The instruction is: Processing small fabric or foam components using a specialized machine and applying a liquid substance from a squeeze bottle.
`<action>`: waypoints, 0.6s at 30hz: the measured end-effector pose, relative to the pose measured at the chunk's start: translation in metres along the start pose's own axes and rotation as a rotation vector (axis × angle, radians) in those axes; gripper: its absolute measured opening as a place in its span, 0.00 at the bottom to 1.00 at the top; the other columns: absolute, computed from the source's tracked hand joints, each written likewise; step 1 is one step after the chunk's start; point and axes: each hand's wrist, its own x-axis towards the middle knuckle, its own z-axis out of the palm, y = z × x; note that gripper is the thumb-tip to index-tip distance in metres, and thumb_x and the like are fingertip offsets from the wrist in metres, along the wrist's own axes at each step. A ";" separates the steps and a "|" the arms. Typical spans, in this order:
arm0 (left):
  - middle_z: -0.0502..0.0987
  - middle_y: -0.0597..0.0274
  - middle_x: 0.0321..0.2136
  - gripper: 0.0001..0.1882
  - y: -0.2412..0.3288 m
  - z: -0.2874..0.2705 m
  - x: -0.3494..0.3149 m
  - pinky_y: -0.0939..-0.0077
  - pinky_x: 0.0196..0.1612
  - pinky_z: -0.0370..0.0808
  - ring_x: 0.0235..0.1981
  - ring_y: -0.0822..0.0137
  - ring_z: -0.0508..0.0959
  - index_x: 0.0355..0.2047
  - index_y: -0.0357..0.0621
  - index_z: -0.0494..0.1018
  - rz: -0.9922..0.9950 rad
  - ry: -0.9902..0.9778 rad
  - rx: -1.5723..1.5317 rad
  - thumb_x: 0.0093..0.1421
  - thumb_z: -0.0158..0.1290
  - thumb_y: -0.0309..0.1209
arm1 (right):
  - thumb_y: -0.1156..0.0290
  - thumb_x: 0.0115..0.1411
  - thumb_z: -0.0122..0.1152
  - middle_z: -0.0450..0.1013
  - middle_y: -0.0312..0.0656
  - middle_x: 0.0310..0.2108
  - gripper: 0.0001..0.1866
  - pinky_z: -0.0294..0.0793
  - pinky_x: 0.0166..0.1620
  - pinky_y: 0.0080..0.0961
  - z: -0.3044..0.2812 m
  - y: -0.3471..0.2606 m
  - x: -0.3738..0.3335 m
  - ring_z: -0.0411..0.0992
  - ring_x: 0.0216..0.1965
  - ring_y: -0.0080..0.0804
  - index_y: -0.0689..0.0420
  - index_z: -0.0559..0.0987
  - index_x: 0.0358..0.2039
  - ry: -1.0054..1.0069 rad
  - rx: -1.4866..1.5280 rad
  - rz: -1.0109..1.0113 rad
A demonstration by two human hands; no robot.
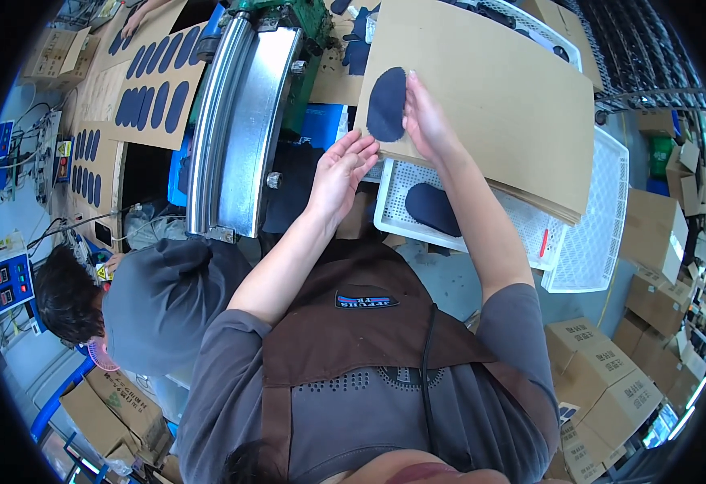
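Observation:
A dark navy oval piece, seemingly fabric, lies flat near the left edge of a stack of brown cardboard sheets. My right hand rests along the oval's right edge, fingers stretched out and touching it. Just off the sheets' near left corner is my left hand, palm turned up, its fingers loosely bent and apart with nothing seen in them. Below the stack, a second dark oval piece sits in a white plastic basket, partly covered by my right forearm.
To the left stands a green machine with a shiny metal roller. Cardboard sheets with rows of dark ovals lie beyond it. A co-worker in grey bends at my left. Cartons are piled at the right.

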 end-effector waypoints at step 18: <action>0.70 0.47 0.56 0.26 0.004 -0.009 -0.014 0.72 0.56 0.77 0.53 0.60 0.76 0.64 0.30 0.59 0.034 0.011 0.058 0.65 0.46 0.17 | 0.62 0.72 0.48 0.64 0.54 0.62 0.26 0.61 0.64 0.33 0.009 -0.001 -0.011 0.63 0.63 0.42 0.66 0.66 0.63 0.167 -0.376 -0.245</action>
